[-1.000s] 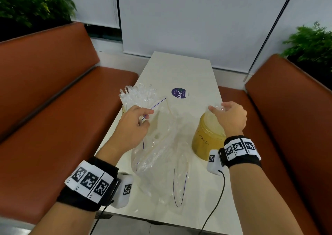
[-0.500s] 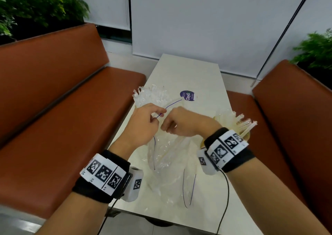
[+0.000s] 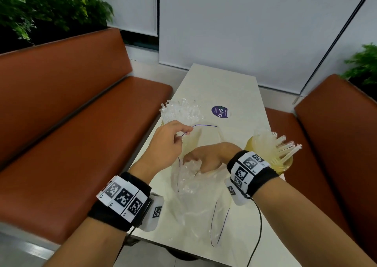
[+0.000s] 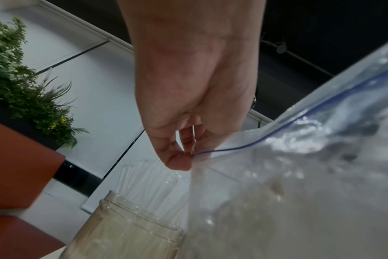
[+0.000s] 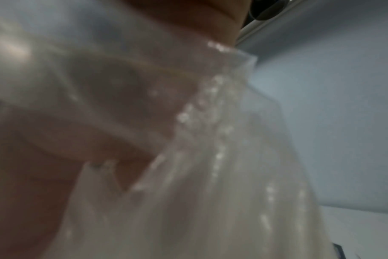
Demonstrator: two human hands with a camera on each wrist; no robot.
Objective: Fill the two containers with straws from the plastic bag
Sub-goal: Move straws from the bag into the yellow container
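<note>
Pinching the limp plastic bag (image 3: 195,185) rim, left hand (image 3: 167,144) holds it open; right hand (image 3: 206,158) inside (grip unclear) should take light, slippery straws (image 3: 189,173) mid-length.

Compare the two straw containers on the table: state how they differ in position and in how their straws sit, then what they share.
The left container stands behind the left hand, near the table's left edge; the right container stands beyond the right wrist, near the right edge. The straws in the left container rise in a fairly upright bunch; the straws in the right container fan out, leaning rightward. Both look yellowish and translucent, and both already hold wrapped straws.
</note>
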